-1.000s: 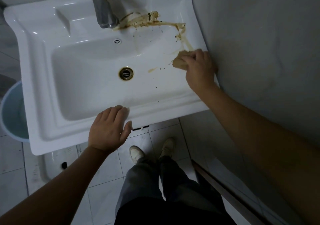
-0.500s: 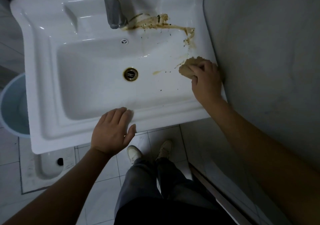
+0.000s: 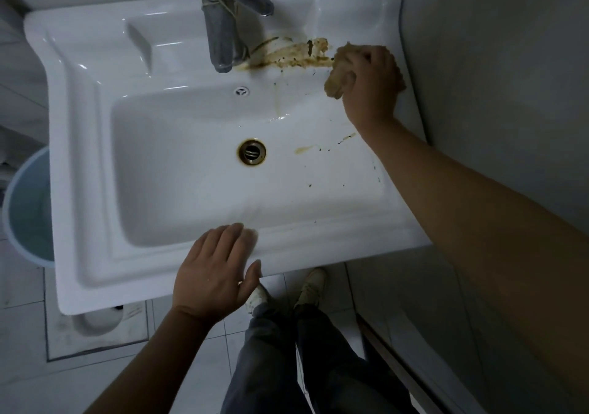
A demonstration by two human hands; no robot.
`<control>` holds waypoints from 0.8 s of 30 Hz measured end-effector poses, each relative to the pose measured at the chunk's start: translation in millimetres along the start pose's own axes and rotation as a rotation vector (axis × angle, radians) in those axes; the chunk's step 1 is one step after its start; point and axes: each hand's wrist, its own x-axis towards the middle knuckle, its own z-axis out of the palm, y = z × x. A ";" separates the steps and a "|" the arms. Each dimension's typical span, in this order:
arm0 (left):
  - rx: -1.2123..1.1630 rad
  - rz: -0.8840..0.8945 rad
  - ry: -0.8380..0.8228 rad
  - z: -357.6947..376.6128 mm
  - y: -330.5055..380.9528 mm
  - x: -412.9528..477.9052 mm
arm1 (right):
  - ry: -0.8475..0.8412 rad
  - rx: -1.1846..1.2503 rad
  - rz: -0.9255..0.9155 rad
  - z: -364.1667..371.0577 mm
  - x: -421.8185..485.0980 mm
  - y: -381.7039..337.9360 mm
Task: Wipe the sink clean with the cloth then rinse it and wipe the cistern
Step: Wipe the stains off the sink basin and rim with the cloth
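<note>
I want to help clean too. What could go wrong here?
The cloth in the right hand already looks brown, so it might smear the brown mess by the tap instead of lifting it. Specks in the sink basin could be missed. The left hand could slip off the glossy rim.

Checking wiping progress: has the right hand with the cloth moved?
Yes. The right hand and cloth went from the basin's right edge up toward the tap.

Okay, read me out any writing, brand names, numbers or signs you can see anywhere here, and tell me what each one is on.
None: no readable text in this view.
Faucet: no brand mark visible.
Sink: plain white, unmarked.
Overflow cap: a three-slot pattern, not lettering.
Cloth in the right hand: no label showing.
</note>
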 end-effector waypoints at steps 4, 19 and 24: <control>0.005 -0.003 0.000 -0.5 0.5 0.0 | -0.014 0.061 -0.102 -3.0 -6.8 12.0; 0.005 0.000 0.024 3.1 1.2 1.0 | 0.054 0.268 -0.246 50.8 -5.0 -95.5; 0.004 -0.005 0.005 3.7 0.5 0.1 | -0.001 0.142 -0.373 39.4 1.5 -51.6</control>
